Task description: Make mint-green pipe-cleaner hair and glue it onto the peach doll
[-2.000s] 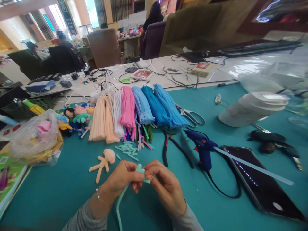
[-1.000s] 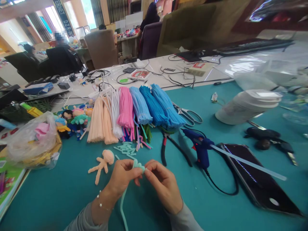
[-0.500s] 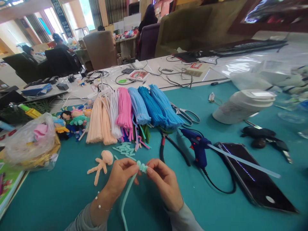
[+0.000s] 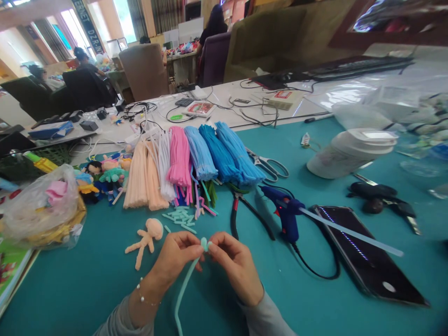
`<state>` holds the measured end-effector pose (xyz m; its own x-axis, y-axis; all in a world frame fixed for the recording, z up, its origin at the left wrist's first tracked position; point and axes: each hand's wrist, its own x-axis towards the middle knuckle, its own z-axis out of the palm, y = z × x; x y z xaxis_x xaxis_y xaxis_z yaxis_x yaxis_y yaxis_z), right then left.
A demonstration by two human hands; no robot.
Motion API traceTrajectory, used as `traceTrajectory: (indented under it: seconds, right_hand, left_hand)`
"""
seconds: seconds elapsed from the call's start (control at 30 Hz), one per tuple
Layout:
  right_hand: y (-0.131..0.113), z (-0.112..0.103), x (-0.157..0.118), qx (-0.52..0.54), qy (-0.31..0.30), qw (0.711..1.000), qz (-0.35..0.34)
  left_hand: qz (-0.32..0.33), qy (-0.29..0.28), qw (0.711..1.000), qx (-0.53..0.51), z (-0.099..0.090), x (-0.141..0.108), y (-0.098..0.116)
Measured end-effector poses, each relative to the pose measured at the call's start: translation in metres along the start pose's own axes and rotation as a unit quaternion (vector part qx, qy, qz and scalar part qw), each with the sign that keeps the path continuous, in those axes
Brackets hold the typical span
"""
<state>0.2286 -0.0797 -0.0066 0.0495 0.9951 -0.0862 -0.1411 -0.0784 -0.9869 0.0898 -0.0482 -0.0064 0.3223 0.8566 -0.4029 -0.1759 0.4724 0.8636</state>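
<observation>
Between both sets of fingertips is a mint-green pipe cleaner (image 4: pixel 184 285), its upper end bent into small loops and its long tail hanging toward the table's front edge. My left hand (image 4: pixel 182 254) pinches it just below the bend. My right hand (image 4: pixel 233 261) pinches the looped end from the other side, its thumb and forefinger covering part of it. Left of my hands lies a small peach doll body (image 4: pixel 145 240) with a round head and thin limbs. Short cut mint-green pieces (image 4: pixel 180 218) are scattered just beyond my fingers.
Bundles of pipe cleaners (image 4: pixel 180 156) lie in a row beyond my hands. To the right are pliers (image 4: pixel 254 214), scissors (image 4: pixel 269 165), a blue glue gun (image 4: pixel 285 212), a phone (image 4: pixel 371 252), keys (image 4: pixel 381 198) and a white cup (image 4: pixel 350 154). Small dolls (image 4: pixel 108 175) and a plastic bag (image 4: pixel 42 205) sit left.
My fingertips have come closer together, and the looped end now shows as a smaller, more upright bend between them. The view has shifted slightly.
</observation>
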Motion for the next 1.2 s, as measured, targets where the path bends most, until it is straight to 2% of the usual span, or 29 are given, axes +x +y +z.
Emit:
traceTrajectory:
  seconds: [0.1, 0.3, 0.43, 0.5, 0.6, 0.73, 0.87, 1.03, 1.2]
  right_hand:
    - [-0.001, 0.002, 0.0, 0.013, -0.008, 1.0, 0.024]
    - [-0.002, -0.001, 0.001, 0.042, 0.017, 0.998, 0.04]
    - [-0.001, -0.004, 0.003, 0.079, 0.02, 0.995, 0.064]
    - [-0.001, -0.004, 0.004, 0.102, 0.021, 0.992, 0.078]
    - [-0.002, -0.004, 0.004, 0.125, 0.017, 0.987, 0.096]
    - [0.001, -0.002, 0.005, 0.134, 0.0, 0.985, 0.109]
    - [0.005, -0.002, 0.005, 0.135, -0.01, 0.985, 0.105]
    - [0.004, -0.003, 0.004, 0.132, -0.013, 0.987, 0.088]
    - [0.002, -0.002, 0.003, 0.117, -0.02, 0.991, 0.067]
  left_hand:
    - [-0.013, -0.011, 1.0, 0.007, 0.0, 0.0, 0.0]
    - [-0.066, -0.104, 0.992, 0.009, -0.007, -0.002, 0.006]
    - [-0.062, -0.107, 0.992, 0.011, -0.009, -0.002, 0.008]
    - [-0.023, -0.102, 0.994, 0.025, -0.008, -0.003, 0.007]
    - [0.077, -0.103, 0.988, 0.083, -0.006, -0.007, 0.005]
    - [0.226, -0.121, 0.958, 0.127, -0.006, -0.01, -0.002]
    - [0.343, -0.089, 0.925, 0.134, -0.008, -0.007, -0.008]
    - [0.341, -0.063, 0.928, 0.137, -0.008, -0.005, -0.007]
    - [0.358, -0.068, 0.922, 0.129, -0.008, -0.003, -0.008]
